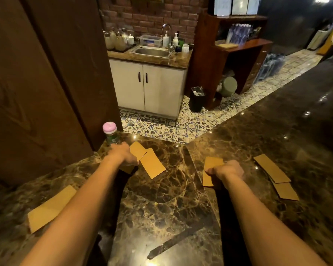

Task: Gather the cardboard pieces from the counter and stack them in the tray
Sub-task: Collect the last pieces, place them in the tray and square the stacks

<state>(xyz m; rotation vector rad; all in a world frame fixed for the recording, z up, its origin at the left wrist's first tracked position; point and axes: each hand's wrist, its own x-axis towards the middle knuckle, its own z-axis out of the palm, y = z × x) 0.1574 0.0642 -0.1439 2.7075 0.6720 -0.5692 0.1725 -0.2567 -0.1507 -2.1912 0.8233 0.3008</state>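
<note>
middle: bare brown marble counter (161,198) between the forearms.
far left: upright pink-lidded green jar (110,134) just beside dark wooden wall panel (37,83).
right: flat tan cardboard pieces (271,168) lie overlapping.

Forearms stretch forward; left hand (123,156) grips the left cardboard piece (137,151), right hand (229,170) pinches the right cardboard piece (210,166).

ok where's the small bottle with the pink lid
Head view, left side: the small pink-lidded green bottle stands at the far edge of the brown marble counter, beside the dark wooden panel, just beyond the left hand.
</note>
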